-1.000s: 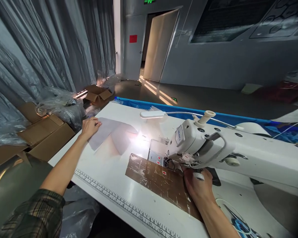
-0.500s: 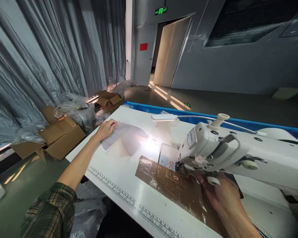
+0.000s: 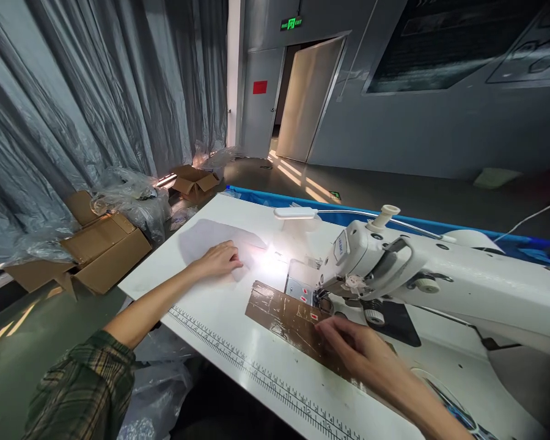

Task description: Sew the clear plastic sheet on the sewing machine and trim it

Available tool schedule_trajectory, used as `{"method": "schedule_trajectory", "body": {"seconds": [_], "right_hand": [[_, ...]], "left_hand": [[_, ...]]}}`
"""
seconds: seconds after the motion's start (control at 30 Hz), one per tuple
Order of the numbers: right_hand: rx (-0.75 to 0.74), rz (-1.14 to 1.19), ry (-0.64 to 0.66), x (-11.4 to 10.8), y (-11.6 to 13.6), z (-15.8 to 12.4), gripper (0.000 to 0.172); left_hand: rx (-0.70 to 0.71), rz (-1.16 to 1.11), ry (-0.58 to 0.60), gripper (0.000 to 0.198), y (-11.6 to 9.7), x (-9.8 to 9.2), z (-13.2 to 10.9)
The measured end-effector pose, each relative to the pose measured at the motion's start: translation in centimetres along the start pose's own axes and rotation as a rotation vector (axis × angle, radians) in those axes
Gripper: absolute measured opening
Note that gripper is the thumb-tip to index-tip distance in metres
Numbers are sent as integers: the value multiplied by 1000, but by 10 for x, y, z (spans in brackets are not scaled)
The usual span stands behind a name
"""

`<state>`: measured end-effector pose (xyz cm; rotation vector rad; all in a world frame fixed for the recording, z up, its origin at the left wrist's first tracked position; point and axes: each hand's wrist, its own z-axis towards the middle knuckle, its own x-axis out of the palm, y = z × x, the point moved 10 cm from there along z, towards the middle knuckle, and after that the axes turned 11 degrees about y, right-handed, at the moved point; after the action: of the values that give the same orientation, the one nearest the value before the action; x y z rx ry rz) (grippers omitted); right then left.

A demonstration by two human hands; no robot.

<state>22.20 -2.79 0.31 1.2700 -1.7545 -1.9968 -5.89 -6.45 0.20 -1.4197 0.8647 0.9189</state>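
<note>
A thin, pale grey piece of fabric lies on the white sewing table, its right end washed out by the lamp's glare. My left hand is closed at the fabric's near edge, with fingertips pinched together. In front of the white sewing machine, my right hand is over the brown taped strip. Its thumb and forefinger are pinched together; whatever may be between them is too small to make out. The needle area is just beyond that hand.
A printed ruler runs along the table's near edge. The lamp arm reaches over the back of the tabletop. Blue sheeting borders the far edge. Cardboard boxes and clear plastic lie on the floor at left.
My left hand has moved right and nearer from the fabric's far-left corner. My right hand has come out from beneath the machine head to the front, over the brown strip. The view has shifted slightly.
</note>
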Motion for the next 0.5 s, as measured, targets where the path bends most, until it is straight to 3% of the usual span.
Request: {"method": "schedule_trajectory", "body": {"seconds": [0.1, 0.2, 0.27, 0.33, 0.4, 0.47, 0.5], "right_hand": [[-33, -196, 229, 36, 19, 6, 41], [-70, -283, 222, 50, 29, 19, 40], [-171, -330, 160, 57, 40, 31, 38], [-369, -412, 112, 69, 61, 39, 50], [-563, -474, 159, 89, 78, 41, 70], [-629, -439, 251, 104, 85, 39, 76], [-603, -390, 304, 108, 84, 37, 70]], "left_hand": [[8, -85, -24, 18, 3, -6, -8], [18, -169, -55, 21, 3, -18, -17], [54, -226, -38, 23, -6, -20, -24], [132, -295, 52, 26, -23, -13, -30], [228, -397, 193, 28, -43, 1, -37], [280, -552, 298, 34, -58, 12, -45], [282, -660, 325, 38, -62, 15, -48]]}}
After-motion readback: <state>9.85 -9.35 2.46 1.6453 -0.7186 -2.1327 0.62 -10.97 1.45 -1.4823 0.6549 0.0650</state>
